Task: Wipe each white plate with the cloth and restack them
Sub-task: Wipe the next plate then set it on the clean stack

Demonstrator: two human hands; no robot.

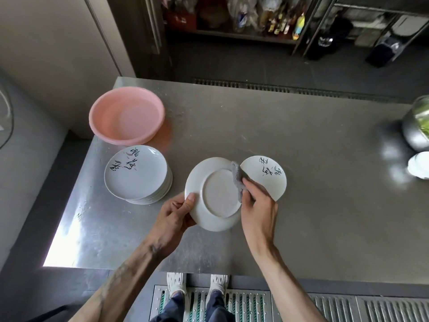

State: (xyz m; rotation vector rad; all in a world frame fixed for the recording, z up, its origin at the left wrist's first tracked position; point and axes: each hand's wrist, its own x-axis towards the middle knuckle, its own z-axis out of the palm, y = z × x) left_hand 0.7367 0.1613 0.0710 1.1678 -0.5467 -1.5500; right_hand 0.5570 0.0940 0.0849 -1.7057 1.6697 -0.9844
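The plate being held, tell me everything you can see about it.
The held plate is round, plain white and looks like glazed ceramic. Its underside faces the camera, showing a raised foot ring around a flat base; no writing shows on this side. It is tilted and seems lifted above the steel table. The left hand grips its left rim, thumb on the underside. The right hand presses a grey cloth against its right edge.

Black brush characters mark the stacked plates (135, 180) and lone plate (261, 181), illegible.
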